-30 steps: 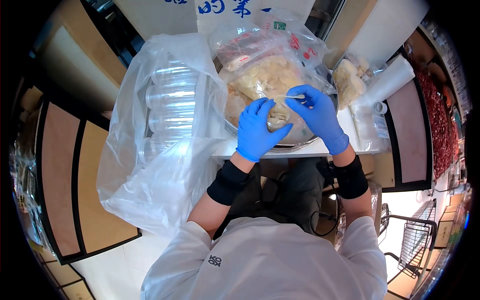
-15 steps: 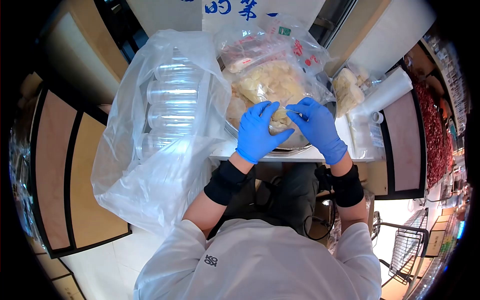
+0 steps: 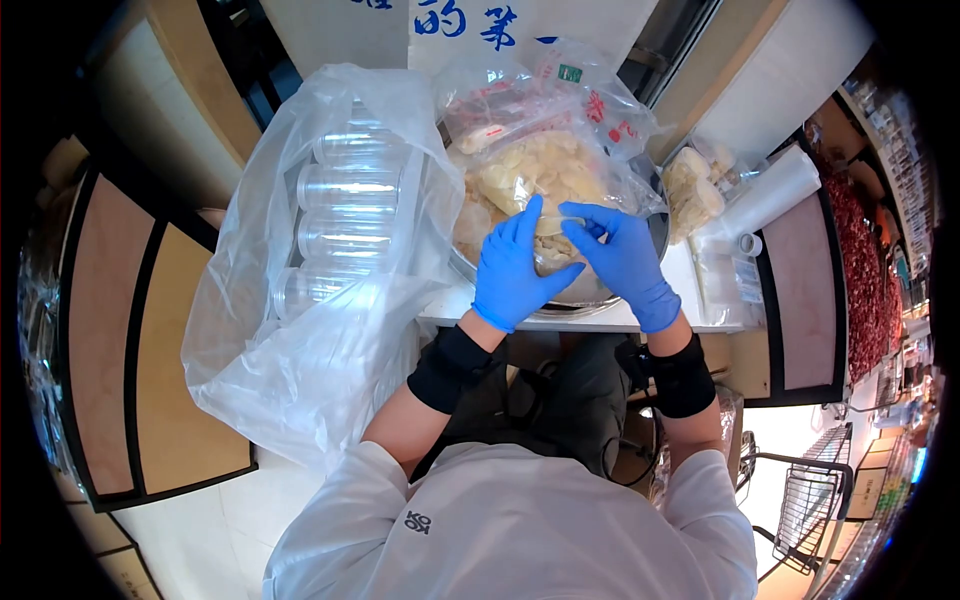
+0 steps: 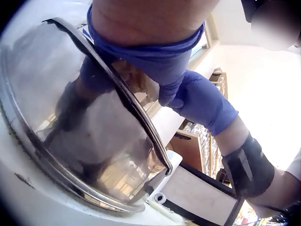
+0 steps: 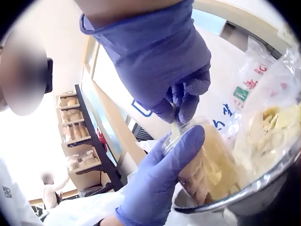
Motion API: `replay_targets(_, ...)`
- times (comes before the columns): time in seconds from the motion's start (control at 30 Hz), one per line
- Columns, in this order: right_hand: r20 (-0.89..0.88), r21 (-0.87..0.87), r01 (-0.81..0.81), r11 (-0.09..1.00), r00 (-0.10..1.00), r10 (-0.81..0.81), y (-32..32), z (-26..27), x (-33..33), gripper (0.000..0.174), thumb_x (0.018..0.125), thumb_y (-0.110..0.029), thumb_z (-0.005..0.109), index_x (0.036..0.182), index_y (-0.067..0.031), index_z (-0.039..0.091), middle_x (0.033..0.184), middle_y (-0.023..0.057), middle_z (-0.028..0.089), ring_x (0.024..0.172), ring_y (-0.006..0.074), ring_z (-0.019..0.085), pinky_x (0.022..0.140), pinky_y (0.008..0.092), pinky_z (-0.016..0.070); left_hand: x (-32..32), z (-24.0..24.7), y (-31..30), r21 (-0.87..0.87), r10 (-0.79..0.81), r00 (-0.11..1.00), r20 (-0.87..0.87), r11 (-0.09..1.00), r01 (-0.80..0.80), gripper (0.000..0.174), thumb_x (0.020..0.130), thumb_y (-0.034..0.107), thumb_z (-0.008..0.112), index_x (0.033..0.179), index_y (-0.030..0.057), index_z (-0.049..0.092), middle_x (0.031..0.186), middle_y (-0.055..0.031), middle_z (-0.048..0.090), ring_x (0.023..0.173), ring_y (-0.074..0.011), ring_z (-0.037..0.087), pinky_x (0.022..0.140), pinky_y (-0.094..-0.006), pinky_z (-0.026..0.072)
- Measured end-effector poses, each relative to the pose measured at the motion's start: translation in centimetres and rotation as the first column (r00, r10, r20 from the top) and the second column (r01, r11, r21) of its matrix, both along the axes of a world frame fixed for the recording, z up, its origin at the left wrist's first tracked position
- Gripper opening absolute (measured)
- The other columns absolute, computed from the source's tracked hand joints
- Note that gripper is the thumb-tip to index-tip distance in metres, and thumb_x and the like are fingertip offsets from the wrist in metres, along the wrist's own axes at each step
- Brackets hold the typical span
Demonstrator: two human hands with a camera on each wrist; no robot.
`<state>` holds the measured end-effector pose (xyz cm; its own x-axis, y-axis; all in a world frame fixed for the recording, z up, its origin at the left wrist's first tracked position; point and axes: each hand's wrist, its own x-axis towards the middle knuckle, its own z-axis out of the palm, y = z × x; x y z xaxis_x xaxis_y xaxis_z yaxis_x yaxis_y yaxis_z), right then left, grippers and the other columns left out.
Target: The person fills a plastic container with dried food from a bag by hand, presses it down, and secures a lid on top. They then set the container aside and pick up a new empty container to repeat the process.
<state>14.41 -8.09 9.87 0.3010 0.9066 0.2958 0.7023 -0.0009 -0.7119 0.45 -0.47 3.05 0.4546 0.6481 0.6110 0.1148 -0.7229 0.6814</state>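
Note:
My left hand, in a blue glove, holds a clear plastic jar round its side, thumb near the rim. The jar is tilted, with pale yellow slices inside. My gloved right hand is right at the jar's mouth, its thumb and fingers pinching a thin pale slice. Beneath both hands is a shiny metal basin. A clear bag of pale yellow slices lies in it, just beyond the fingers. In the left wrist view the left glove hides most of the jar.
Left of the basin, a large translucent bag holds several empty clear jars. To the right lie a smaller bag of pale pieces and a plastic roll. A board with blue writing stands behind. A wire cart is on the floor.
My right hand has brought the pale slice down and left to the jar's mouth. The left index finger has straightened upward while that hand keeps its hold on the jar.

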Motion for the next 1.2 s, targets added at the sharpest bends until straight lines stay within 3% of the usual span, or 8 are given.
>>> replay_targets(0.13, -0.236, 0.016, 0.094, 0.995, 0.968, -0.087, 0.6, -1.7, -0.2, 0.023, 0.082, -0.019, 0.072, 0.102, -0.0081, 0.070, 0.072, 0.0033, 0.061, 0.063, 0.0097, 0.057, 0.059, 0.0254, 0.0460, 0.0, -0.1, 0.0, 0.029, 0.006, 1.000, 0.005, 1.000, -0.006, 0.082, 0.066, 0.040, 0.082, 0.129, -0.0004, 0.048, 0.114, -0.0203, 0.059, 0.101, -0.0349, 0.059, 0.088, -0.0425, 0.0459)
replay_targets(0.33, 0.094, 0.175, 0.097, 0.980, 0.989, -0.115, 0.8, -2.8, 0.6, 0.022, 0.081, -0.023, 0.074, 0.097, -0.0085, 0.071, 0.075, 0.0038, 0.063, 0.063, 0.0092, 0.057, 0.059, 0.0234, 0.0452, 0.2, -0.6, 0.4, 0.093, 0.036, 0.999, 0.022, 0.995, -0.038, 0.075, 0.065, 0.036, 0.083, 0.123, 0.0010, 0.053, 0.114, -0.0193, 0.060, 0.104, -0.0339, 0.059, 0.090, -0.0415, 0.0461)
replay_targets(0.43, 0.011, 0.128, 0.133, 0.983, 0.991, -0.136, 1.0, -3.5, 0.7, 0.022, 0.080, -0.022, 0.074, 0.097, -0.0084, 0.071, 0.075, 0.0038, 0.062, 0.062, 0.0105, 0.056, 0.059, 0.0241, 0.0451, 0.2, -0.5, 0.4, 0.096, 0.039, 0.999, 0.023, 0.995, -0.041, 0.070, 0.065, 0.036, 0.084, 0.118, 0.0012, 0.056, 0.113, -0.0189, 0.061, 0.104, -0.0339, 0.059, 0.091, -0.0413, 0.0463)
replay_targets(0.5, -0.442, 0.112, 0.141, 0.984, 0.894, -0.078, 1.3, -4.6, 0.9, 0.023, 0.079, -0.022, 0.075, 0.097, -0.0076, 0.071, 0.076, 0.0043, 0.061, 0.062, 0.0123, 0.056, 0.058, 0.0260, 0.0453, 0.3, -0.7, 0.5, 0.102, 0.038, 0.999, 0.025, 0.994, -0.041, 0.067, 0.065, 0.036, 0.084, 0.115, 0.0014, 0.057, 0.113, -0.0189, 0.061, 0.104, -0.0340, 0.060, 0.091, -0.0412, 0.0466)
replay_targets(0.63, -0.399, 0.145, 0.163, 0.976, 0.912, -0.093, 1.0, -3.5, 0.3, 0.024, 0.078, -0.022, 0.076, 0.095, -0.0063, 0.071, 0.075, 0.0049, 0.061, 0.062, 0.0129, 0.057, 0.059, 0.0269, 0.0461, 0.3, -0.6, 0.7, 0.114, 0.020, 0.999, 0.040, 0.993, -0.024, 0.061, 0.064, 0.038, 0.084, 0.107, 0.0018, 0.059, 0.113, -0.0193, 0.062, 0.102, -0.0344, 0.061, 0.089, -0.0407, 0.0482)
replay_targets(0.8, 0.282, 0.064, 0.192, 0.979, 0.938, -0.202, -0.7, -0.6, -0.9, 0.017, 0.083, -0.023, 0.070, 0.089, -0.0075, 0.071, 0.079, 0.0070, 0.060, 0.067, 0.0202, 0.060, 0.061, 0.0304, 0.0475, 0.0, -0.3, 0.7, 0.117, 0.034, 0.999, -0.008, 0.993, -0.033, 0.061, 0.064, 0.039, 0.084, 0.105, 0.0017, 0.059, 0.112, -0.0196, 0.062, 0.100, -0.0352, 0.061, 0.087, -0.0407, 0.0491)
replay_targets(1.03, 0.548, 0.027, -0.078, 0.997, 0.835, 0.050, -1.2, 0.4, 0.8, 0.018, 0.085, -0.019, 0.065, 0.099, -0.0099, 0.070, 0.080, 0.0072, 0.059, 0.070, 0.0255, 0.061, 0.062, 0.0351, 0.0489, 0.1, -0.4, 0.5, 0.125, 0.051, 0.999, -0.006, 0.991, -0.050, 0.062, 0.064, 0.040, 0.083, 0.107, 0.0014, 0.059, 0.114, -0.0189, 0.061, 0.099, -0.0350, 0.061, 0.087, -0.0408, 0.0488)
replay_targets(1.2, 0.598, -0.149, -0.101, 0.984, 0.783, 0.171, -2.0, 0.6, 0.6, 0.037, 0.088, -0.035, 0.062, 0.114, -0.0097, 0.064, 0.079, 0.0087, 0.061, 0.070, 0.0270, 0.063, 0.061, 0.0381, 0.0501, 0.0, -0.7, 0.9, 0.110, 0.037, 0.999, -0.006, 0.993, -0.036, 0.064, 0.065, 0.040, 0.082, 0.113, 0.0043, 0.060, 0.116, -0.0189, 0.060, 0.101, -0.0350, 0.060, 0.088, -0.0408, 0.0483)
